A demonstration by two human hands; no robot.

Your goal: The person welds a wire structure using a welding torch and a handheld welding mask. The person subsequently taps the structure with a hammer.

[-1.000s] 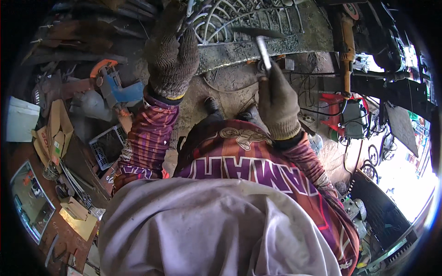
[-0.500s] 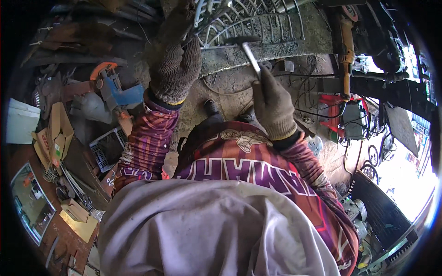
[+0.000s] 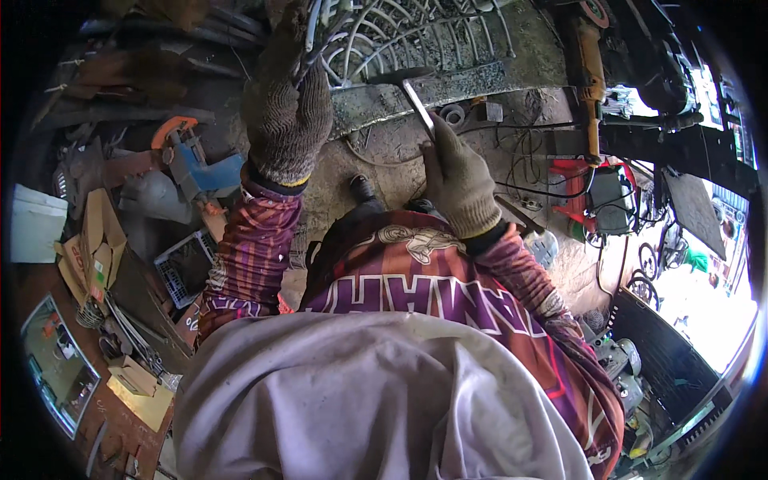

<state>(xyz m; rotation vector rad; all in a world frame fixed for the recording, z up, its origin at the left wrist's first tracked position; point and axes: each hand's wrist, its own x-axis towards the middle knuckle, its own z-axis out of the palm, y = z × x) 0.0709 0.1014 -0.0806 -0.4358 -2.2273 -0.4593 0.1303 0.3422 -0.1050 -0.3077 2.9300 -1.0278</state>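
My right hand (image 3: 466, 180), in a knitted work glove, is closed around the shiny handle of a hammer (image 3: 418, 108). Its long, narrow dark head lies over the near edge of a metal plate on the work surface (image 3: 384, 102). Beyond the head is a grille of curved grey metal bars (image 3: 408, 40). My left hand (image 3: 290, 112), gloved too, is raised at the grille's left end with its fingers curled. What it grips is dark and mostly hidden by the glove.
An orange angle grinder (image 3: 590, 88) lies at the far right. Below it stands a red and grey machine (image 3: 600, 196) with cables. A blue and orange tool (image 3: 200, 164), a cardboard box (image 3: 94, 248) and a plastic crate (image 3: 186, 268) are on the left. A ring-shaped part (image 3: 453, 116) sits beyond my right hand.
The whole view has shifted slightly, so the grille and both hands appear further left. My right hand and the hammer keep nearly the same pose at the plate's edge. Both grips look unchanged.
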